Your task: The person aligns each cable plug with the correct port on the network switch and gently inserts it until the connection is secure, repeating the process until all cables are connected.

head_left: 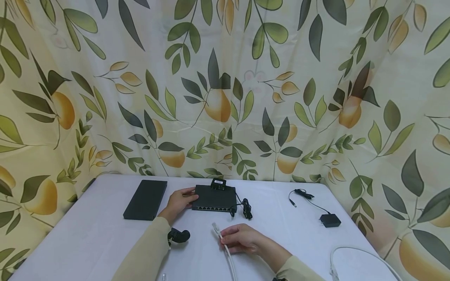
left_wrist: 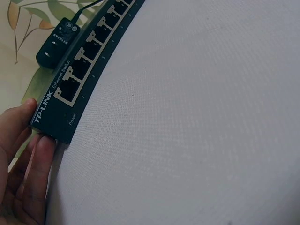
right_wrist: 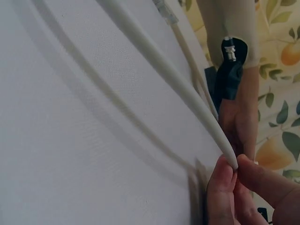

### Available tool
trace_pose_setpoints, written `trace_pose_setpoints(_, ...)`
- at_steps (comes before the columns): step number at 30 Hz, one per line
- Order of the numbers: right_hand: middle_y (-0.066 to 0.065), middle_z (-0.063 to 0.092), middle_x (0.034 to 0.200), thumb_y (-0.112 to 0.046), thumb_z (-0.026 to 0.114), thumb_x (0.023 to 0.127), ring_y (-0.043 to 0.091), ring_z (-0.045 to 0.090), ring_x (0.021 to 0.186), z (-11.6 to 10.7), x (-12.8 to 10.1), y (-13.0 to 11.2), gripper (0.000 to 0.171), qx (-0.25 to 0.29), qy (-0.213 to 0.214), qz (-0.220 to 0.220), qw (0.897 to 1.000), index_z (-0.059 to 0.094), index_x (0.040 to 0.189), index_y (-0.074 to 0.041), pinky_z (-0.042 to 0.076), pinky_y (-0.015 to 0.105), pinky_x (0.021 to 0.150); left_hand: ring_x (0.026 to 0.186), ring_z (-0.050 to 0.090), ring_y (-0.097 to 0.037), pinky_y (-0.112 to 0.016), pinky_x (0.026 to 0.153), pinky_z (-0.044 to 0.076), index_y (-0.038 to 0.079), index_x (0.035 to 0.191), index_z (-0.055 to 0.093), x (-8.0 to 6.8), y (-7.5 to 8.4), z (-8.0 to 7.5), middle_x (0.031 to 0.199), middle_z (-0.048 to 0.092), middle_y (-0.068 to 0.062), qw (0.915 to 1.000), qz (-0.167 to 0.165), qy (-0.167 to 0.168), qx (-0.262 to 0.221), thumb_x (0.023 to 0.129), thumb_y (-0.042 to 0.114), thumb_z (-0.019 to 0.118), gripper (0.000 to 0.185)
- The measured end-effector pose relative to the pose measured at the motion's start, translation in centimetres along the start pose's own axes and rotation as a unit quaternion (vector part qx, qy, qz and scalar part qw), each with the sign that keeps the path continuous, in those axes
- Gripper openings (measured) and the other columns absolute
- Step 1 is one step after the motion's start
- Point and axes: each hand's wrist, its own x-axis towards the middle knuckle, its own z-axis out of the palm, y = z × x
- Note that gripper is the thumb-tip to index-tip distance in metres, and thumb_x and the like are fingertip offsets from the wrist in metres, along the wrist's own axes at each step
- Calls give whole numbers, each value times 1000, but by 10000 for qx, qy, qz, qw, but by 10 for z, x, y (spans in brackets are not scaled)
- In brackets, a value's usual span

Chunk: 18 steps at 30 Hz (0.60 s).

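White cloth covers the counter (head_left: 98,234), where the left hand (head_left: 179,203) rests its fingers (left_wrist: 44,150) against the left end of a black switch (head_left: 215,198), thumb on top, while the right hand (head_left: 240,238) pinches a white cable (head_left: 228,255) just behind its plug (head_left: 215,227), which lies short of the port row. Around the switch sit a flat black box (head_left: 145,199) at left, a small adapter (head_left: 218,183) behind, a bundled black cord (head_left: 247,208) at right, and, well apart, another adapter (head_left: 329,220) and a cable loop (head_left: 351,253).
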Motion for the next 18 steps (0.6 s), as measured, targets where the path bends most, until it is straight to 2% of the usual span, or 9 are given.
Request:
trace_pose_setpoints(9,14,66,82,2,63,80,18,65,71,6,6,-3,24,-143,489,-83,9987,61,103,8,53,30,63,88,58,-16,-27,68,51,18,119,60,0,3,0,106,61,-3,10000,-14,-35,-28,73,27,74,49)
trace_pose_setpoints(18,16,66,81,5,62,79,23,65,73,12,12,-2,24,-153,762,-320,9965,59,102,12,53,33,64,89,58,-16,-27,67,52,18,119,61,0,1,1,107,61,-3,10000,-84,29,36,72,27,75,49)
